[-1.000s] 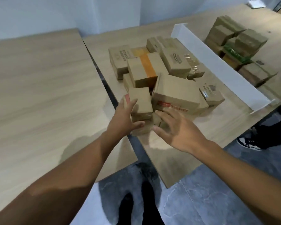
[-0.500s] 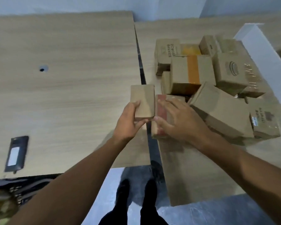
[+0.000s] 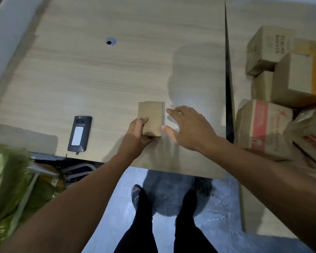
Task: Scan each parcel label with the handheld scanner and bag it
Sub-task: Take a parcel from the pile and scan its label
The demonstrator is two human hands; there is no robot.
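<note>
1 parcel [image 3: 150, 117] in left grip [image 3: 137, 133], seemingly on table [image 3: 102, 73]

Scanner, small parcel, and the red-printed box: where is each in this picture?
scanner [image 3: 79, 133]: head view, on its pale label.
small parcel [image 3: 151, 115]: head view, middle of its top face.
red-printed box [image 3: 264, 123]: head view, on its printed face.

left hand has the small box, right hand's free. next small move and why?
Probably: send the right hand left to the scanner. The left hand grips the small box low over the table, the right hand is open and empty beside the box, and the scanner lies untouched near the table's front edge. No label shows on the box's visible face, so it may need turning.
</note>
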